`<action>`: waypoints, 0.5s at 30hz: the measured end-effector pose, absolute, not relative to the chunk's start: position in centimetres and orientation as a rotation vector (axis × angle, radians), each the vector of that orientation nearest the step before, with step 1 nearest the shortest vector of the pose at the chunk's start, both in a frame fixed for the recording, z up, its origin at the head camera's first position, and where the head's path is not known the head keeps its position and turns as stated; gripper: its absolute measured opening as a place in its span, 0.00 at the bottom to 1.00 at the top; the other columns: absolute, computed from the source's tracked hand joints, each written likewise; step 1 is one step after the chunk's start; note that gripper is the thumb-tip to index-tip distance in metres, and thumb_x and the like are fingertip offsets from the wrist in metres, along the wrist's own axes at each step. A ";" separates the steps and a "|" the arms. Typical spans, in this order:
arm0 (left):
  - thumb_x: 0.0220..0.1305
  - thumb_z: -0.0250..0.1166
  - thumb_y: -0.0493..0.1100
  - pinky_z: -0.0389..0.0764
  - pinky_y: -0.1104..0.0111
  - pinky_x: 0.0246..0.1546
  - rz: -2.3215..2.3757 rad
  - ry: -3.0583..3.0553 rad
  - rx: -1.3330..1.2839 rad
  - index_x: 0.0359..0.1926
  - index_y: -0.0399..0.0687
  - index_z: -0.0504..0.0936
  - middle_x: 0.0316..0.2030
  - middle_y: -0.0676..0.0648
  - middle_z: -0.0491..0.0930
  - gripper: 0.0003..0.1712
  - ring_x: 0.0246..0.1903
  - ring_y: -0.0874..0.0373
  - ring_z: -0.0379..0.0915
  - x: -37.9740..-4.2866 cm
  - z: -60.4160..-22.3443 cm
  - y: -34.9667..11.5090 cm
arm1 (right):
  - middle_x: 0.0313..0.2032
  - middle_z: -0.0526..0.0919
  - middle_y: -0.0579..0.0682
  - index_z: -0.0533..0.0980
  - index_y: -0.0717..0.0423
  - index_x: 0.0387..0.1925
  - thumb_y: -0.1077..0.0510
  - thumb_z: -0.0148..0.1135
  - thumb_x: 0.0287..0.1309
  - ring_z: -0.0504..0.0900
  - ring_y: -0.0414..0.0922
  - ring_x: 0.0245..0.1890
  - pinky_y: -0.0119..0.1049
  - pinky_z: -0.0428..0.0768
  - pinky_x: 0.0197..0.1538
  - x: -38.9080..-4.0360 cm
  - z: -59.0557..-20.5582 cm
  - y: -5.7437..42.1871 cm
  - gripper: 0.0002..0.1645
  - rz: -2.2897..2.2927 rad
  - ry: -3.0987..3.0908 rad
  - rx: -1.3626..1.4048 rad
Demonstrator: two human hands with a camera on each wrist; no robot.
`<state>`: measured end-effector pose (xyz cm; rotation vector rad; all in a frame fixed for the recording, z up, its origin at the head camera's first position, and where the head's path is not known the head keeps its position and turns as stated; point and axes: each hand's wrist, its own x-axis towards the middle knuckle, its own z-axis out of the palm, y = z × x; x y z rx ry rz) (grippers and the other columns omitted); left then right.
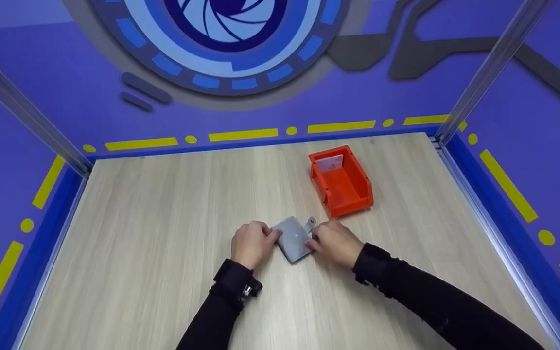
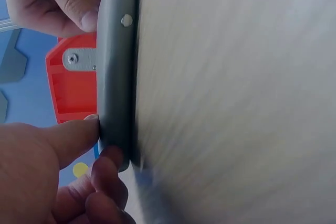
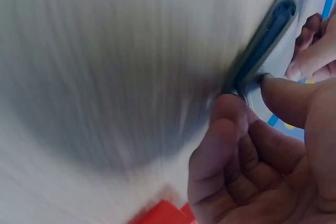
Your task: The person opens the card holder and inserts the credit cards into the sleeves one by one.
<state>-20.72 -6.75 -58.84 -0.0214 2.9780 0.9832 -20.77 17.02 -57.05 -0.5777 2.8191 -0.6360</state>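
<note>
A small grey wallet (image 1: pixel 291 240) with a snap stud sits between my two hands, close over the table. Its snap strap (image 2: pixel 79 59) sticks out unfastened toward the far right. My left hand (image 1: pixel 253 243) pinches the wallet's left edge between thumb and fingers. At the opposite edge my right hand (image 1: pixel 334 244) pinches it near the strap, thumb on the upper face. In the right wrist view the wallet's side (image 3: pixel 265 40) shows folded layers with a dark blue inside.
Behind the right hand stands a red open-front bin (image 1: pixel 342 182) with a pale label inside its back wall. The wood-grain table (image 1: pixel 163 233) is bounded by blue panels and metal corner posts (image 1: pixel 498 68).
</note>
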 end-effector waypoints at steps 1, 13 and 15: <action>0.69 0.77 0.57 0.72 0.62 0.29 0.983 2.979 -0.024 0.22 0.54 0.85 0.24 0.53 0.83 0.21 0.24 0.58 0.73 -20.9 -58.8 -6.7 | 0.25 0.79 0.45 0.86 0.56 0.30 0.52 0.76 0.71 0.71 0.40 0.27 0.34 0.71 0.35 -20.5 -57.2 16.9 0.14 -0.666 2.820 -0.577; 0.68 0.77 0.55 0.70 0.64 0.28 0.952 2.979 0.006 0.22 0.55 0.83 0.23 0.55 0.80 0.20 0.23 0.58 0.73 -21.1 -58.0 -6.6 | 0.19 0.72 0.38 0.88 0.53 0.27 0.47 0.76 0.71 0.69 0.36 0.23 0.30 0.67 0.31 -18.9 -57.5 16.4 0.19 -0.773 2.825 -0.498; 0.67 0.77 0.56 0.70 0.64 0.28 0.941 2.975 0.029 0.22 0.56 0.84 0.23 0.55 0.80 0.20 0.23 0.58 0.73 -20.6 -57.6 -6.9 | 0.18 0.72 0.38 0.89 0.52 0.26 0.46 0.77 0.70 0.69 0.37 0.22 0.31 0.67 0.30 -19.2 -56.9 16.9 0.19 -0.775 2.815 -0.432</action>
